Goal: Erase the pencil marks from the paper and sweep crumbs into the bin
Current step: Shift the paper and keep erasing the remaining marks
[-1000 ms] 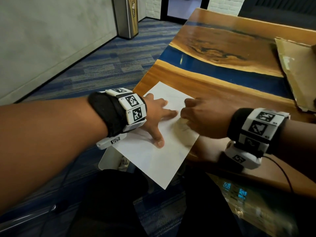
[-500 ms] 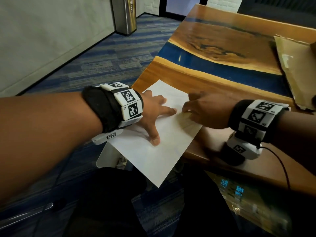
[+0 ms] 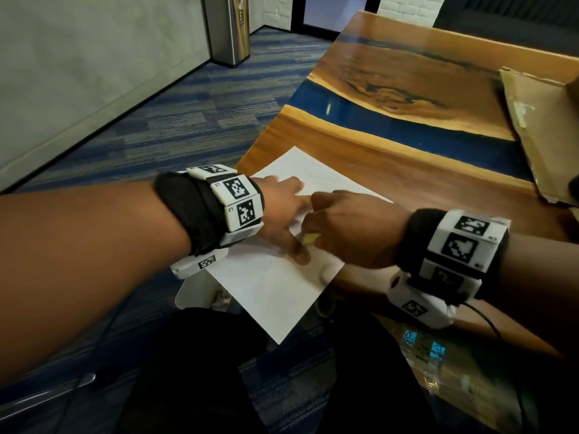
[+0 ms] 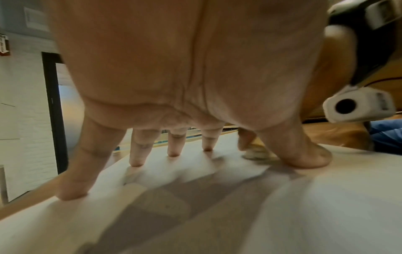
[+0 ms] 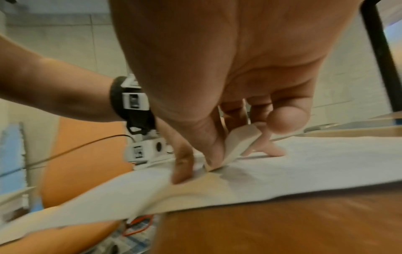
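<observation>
At the near corner of the wooden table (image 3: 407,170), a white sheet of paper (image 3: 269,292) lies with its near part overhanging the edge. Left hand (image 3: 279,211): fingers spread and straight, tips pressing the sheet flat. Right hand (image 3: 354,227): fingers curled, pinching a pale eraser (image 5: 237,146) whose lower end touches the paper just beside the left thumb.

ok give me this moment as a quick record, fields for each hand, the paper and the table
left hand: fingers spread, pressing the paper flat
right hand: pinches a pale eraser, its lower end on the sheet
paper: white sheet, near corner overhanging the table edge
table: wood with a blue band; flat cardboard at its far right
bin: none clearly identifiable
</observation>
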A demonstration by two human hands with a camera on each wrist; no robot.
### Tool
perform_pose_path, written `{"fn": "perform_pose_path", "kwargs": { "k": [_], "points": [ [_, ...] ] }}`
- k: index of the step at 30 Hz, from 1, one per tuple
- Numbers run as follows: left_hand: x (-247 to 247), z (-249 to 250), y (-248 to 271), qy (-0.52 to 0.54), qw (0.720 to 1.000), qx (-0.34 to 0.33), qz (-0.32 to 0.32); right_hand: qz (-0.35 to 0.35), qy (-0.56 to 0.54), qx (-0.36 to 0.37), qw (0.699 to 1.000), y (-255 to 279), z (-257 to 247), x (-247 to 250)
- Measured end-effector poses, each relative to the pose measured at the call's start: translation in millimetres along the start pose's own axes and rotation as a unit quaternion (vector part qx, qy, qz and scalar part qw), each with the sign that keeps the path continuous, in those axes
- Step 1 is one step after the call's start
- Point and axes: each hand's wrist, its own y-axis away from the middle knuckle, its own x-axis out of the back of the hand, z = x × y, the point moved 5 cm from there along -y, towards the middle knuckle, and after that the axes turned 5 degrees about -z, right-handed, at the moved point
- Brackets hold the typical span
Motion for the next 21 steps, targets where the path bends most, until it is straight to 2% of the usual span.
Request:
{"fn": "perform_pose_path", "kwargs": {
  "k": [3,4,7,8,9,12,13,15,16,17,18,21],
  "points": [
    [-0.5,-0.1,0.2,-0.012,1.000,-0.004,-0.007,0.010,0.016,-0.085,0.996,-5.6,26.2,5.0],
    [-0.1,-0.3,0.7,-0.010,1.000,-0.001,-0.003,0.019,0.026,-0.077,0.997,-6.8,26.0,4.7],
    [0.2,-1.2,3.6,0.004,1.000,0.008,0.008,0.010,0.008,0.057,0.998,-4.7,-0.5,-1.3],
    [-0.7,-0.5,3.1,-0.002,1.000,0.007,0.000,0.001,0.003,0.071,0.997,-2.9,0.8,-3.2],
    [-0.8,0.3,3.1,-0.011,1.000,0.007,-0.010,-0.004,0.004,0.048,0.999,-2.6,11.2,-2.7],
    [-0.1,0.4,2.4,-0.024,0.999,0.014,-0.027,-0.002,0.037,-0.104,0.994,2.8,55.3,1.4],
    [0.4,0.8,2.4,-0.022,0.999,0.017,-0.030,0.002,0.050,-0.108,0.993,5.9,56.6,0.4],
    [2.5,2.7,2.5,-0.016,0.999,0.020,-0.033,0.010,0.052,-0.024,0.998,9.8,32.5,-1.6],
    [3.8,3.6,2.3,-0.015,0.999,0.020,-0.033,0.002,0.044,0.034,0.998,12.9,17.7,-5.3],
    [4.7,4.1,2.3,-0.018,0.999,0.021,-0.035,-0.016,0.044,0.058,0.997,14.4,12.4,-8.3],
    [4.7,3.8,2.1,-0.021,0.999,0.022,-0.040,-0.026,0.048,0.044,0.998,14.1,17.1,-6.9],
    [3.6,2.9,1.2,-0.028,0.998,0.025,-0.045,-0.011,0.083,-0.070,0.994,13.8,51.1,-1.8]
  ]
}}
